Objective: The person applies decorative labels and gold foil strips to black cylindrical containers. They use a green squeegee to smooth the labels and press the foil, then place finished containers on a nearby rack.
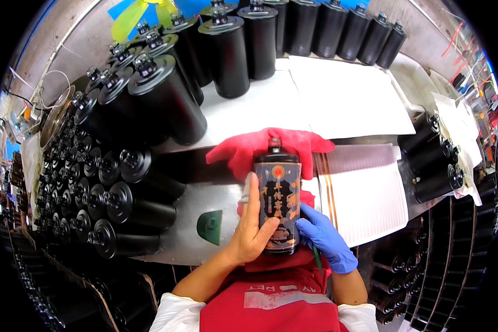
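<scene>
The bottle (278,199) is a black cylinder with a short neck and dark cap, its front wrapped in a dark label with orange and gold figures and a round red mark near the shoulder. It stands lengthwise away from the person, cap pointing off from the body, base nearest the chest. The left hand (253,229) wraps its lower left side, thumb up along the label's edge; the gloved right hand (325,235) presses its lower right side. Neck and cap stick out beyond both grips.
</scene>
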Demonstrator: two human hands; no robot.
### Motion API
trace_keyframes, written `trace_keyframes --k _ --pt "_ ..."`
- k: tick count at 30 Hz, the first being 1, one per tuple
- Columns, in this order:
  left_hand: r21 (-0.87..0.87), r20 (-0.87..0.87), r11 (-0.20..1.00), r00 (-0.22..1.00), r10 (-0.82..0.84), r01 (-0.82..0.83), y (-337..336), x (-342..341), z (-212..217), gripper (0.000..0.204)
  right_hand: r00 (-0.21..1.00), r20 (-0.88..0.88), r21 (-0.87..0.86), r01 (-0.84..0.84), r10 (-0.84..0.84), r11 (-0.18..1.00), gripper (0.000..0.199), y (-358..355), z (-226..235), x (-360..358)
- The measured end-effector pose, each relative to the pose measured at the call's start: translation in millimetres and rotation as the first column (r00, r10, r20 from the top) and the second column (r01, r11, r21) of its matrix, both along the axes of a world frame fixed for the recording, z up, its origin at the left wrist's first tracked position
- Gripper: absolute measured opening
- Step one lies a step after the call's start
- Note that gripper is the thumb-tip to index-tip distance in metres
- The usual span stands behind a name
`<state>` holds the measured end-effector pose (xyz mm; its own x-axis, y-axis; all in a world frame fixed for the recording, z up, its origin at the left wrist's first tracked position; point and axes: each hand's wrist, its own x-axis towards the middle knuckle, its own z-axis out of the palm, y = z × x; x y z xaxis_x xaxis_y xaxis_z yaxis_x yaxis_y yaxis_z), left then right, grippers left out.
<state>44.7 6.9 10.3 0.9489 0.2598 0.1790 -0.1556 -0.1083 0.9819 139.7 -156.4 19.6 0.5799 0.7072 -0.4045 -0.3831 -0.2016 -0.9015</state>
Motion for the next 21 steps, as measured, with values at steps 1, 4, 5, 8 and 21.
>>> trace_keyframes --k 1,4,5,8,21 --pt "-0.024 -0.011 1.000 1.000 -0.018 0.018 1 -1 1 0.081 0.996 -0.079 -0.057 -0.034 0.029 0.998 0.058 -3 10 5" --pt "-0.192 -0.010 0.980 0.999 -0.053 0.051 4 2 8 0.084 0.992 -0.105 -0.085 -0.074 0.065 0.994 0.055 -5 15 16" --pt "-0.153 0.002 0.988 1.000 0.014 -0.014 8 8 6 0.076 0.995 -0.074 -0.059 -0.073 0.068 0.996 0.053 -3 18 19" --pt "-0.595 -0.078 0.800 0.996 0.033 -0.073 19 26 7 0.062 0.999 0.030 -0.043 -0.010 0.011 0.999 0.053 11 28 27" --pt "-0.133 -0.196 0.936 0.935 0.296 -0.325 3 32 -9 0.054 0.994 0.080 -0.152 -0.068 0.081 0.986 0.035 39 32 47"
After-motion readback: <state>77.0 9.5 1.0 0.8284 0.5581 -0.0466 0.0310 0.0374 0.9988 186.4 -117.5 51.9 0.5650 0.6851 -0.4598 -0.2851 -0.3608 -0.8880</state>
